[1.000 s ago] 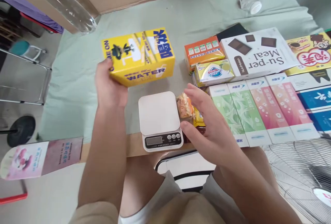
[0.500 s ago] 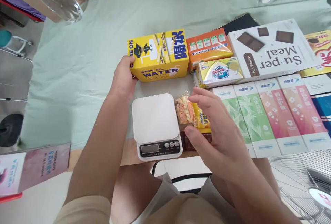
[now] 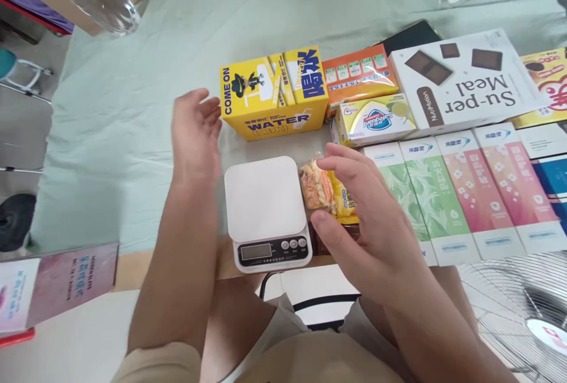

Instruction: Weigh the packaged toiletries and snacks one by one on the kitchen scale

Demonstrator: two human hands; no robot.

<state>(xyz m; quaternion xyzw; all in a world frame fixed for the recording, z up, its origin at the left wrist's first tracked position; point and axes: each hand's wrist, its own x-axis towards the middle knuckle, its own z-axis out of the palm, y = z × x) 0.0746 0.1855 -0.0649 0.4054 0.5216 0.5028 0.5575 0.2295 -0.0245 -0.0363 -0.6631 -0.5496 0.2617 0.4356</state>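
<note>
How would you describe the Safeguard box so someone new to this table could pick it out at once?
Start at the large white Su-per Meal box, right of the scale. At its left end sit two smaller boxes; take the nearer one, the Safeguard box. Unlike the orange box behind it, it is pale yellow with a blue shield logo.

So the yellow box (image 3: 273, 94) is closed, with a black-hatted figure, bold dark blue "COME ON" and "WATER" lettering and a drink-cup drawing, and it's sitting slightly angled on the pale green cloth (image 3: 177, 35), right end up against the orange pack (image 3: 359, 76). Nearer the table edge there's a white digital scale (image 3: 266, 200), flat, rounded plate up top, with a grey display and three round buttons facing the camera. Just right of that lies a nutty-looking snack (image 3: 315, 185) in clear crinkly wrap, orange along one side.
</note>
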